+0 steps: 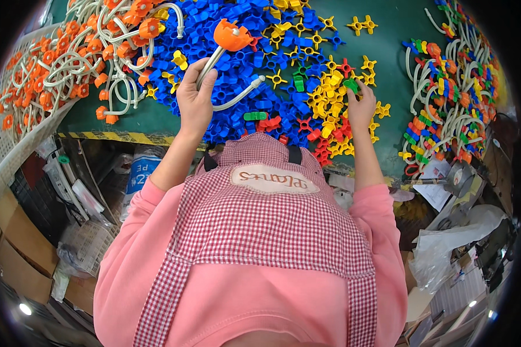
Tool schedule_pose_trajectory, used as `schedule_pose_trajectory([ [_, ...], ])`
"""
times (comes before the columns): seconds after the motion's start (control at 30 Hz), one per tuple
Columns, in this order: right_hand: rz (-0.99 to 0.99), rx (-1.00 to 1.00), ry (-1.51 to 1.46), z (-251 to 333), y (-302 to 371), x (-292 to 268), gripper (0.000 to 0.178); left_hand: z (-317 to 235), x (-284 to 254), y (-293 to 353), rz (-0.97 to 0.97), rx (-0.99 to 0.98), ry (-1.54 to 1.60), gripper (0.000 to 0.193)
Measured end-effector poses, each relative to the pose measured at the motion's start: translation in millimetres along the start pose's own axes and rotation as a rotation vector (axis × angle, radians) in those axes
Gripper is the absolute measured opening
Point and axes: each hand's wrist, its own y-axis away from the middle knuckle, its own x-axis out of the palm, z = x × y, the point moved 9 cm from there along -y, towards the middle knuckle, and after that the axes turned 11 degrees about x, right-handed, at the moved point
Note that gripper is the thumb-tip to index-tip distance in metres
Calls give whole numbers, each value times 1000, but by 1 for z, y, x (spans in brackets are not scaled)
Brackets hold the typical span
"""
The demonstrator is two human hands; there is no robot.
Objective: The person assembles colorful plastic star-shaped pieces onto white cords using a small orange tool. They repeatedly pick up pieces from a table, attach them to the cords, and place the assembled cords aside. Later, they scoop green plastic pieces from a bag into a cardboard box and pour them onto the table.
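Note:
My left hand (195, 95) is closed round a cream rope (237, 95) with an orange cup-shaped plastic piece (233, 36) at its upper end. The rope's other end curves out to the right above the heap of blue plastic pieces (214, 63). Over on the right, my right hand (361, 104) pinches a small green plastic piece (351, 85) in its fingertips. Just left of that hand lies a pile of yellow four-armed plastic pieces (328, 95). Red pieces (268, 125) and a loose green piece (255, 116) lie near the front edge of the green table (388, 63).
At the left, a pale perforated basket (8, 153) holds many cream ropes with orange ends (58, 75). Ropes threaded with coloured pieces (446, 110) are heaped at the right. Yellow-black tape (121, 136) runs along the table's front edge. Cardboard boxes (23, 254) stand at lower left.

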Motion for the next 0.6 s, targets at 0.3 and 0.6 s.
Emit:
schedule_pose_trajectory([
  [0.3, -110, -240, 117, 27, -33, 5, 31, -18, 21, -3, 50, 68, -33, 22],
  [0.6, 147, -127, 507, 74, -49, 25, 27, -21, 27, 1, 36, 80, -16, 20],
])
